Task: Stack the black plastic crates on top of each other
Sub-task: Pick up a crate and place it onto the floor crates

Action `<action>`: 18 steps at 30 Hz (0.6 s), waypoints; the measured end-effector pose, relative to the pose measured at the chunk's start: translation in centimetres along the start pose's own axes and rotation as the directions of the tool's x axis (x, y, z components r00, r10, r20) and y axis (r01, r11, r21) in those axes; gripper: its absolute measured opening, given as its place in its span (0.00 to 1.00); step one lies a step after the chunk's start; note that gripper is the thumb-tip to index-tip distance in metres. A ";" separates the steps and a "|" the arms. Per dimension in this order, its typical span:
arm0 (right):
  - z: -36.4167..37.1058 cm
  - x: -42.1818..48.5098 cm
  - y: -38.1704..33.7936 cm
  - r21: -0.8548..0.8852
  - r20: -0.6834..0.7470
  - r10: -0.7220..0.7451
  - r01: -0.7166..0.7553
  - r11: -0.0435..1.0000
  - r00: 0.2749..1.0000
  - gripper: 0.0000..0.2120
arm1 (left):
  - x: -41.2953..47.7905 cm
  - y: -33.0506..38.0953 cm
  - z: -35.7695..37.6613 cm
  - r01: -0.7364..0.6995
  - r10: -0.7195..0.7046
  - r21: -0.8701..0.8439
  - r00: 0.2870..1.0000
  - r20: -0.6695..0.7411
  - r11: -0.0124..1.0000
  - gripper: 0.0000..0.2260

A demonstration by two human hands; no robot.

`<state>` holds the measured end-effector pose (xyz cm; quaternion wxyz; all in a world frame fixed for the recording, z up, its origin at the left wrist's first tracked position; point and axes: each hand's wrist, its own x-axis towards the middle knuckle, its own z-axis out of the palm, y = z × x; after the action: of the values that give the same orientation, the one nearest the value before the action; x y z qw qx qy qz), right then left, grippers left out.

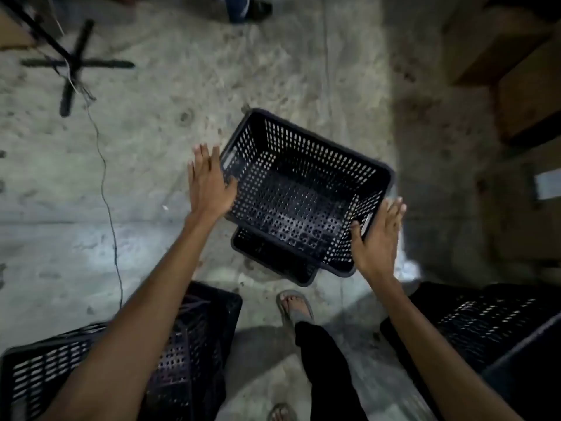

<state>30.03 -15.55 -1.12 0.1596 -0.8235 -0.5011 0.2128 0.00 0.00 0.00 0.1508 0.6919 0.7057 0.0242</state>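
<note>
A black perforated plastic crate (303, 189) sits askew on top of a lower black crate (273, 259), whose near corner sticks out below it. My left hand (209, 183) is flat with straight fingers beside the top crate's left end, thumb touching the rim. At the crate's right end my right hand (379, 235) is flat too, thumb near the handle slot. Neither hand grips anything. Another black crate (182, 344) lies at the lower left under my left forearm, and a third (485, 323) stands at the lower right.
The floor is rough concrete (182, 132). A black cross-shaped stand base (76, 63) with a thin cable (104, 177) is at the far left. Cardboard boxes (522, 86) line the right side. My sandalled foot (294, 305) is near the stack; another person's foot (249, 9) is at the top.
</note>
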 end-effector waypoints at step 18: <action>10.5 6.2 11.4 0.444 -0.091 0.441 -0.361 0.820 0.893 0.12 | 8.6 -7.6 10.5 0.155 -0.160 -0.267 0.987 0.002 0.951 0.15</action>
<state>35.79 -14.60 -16.76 0.3293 -0.8739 -0.2414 0.2638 -4.76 6.27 -13.38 0.2370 0.6066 0.7504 0.1133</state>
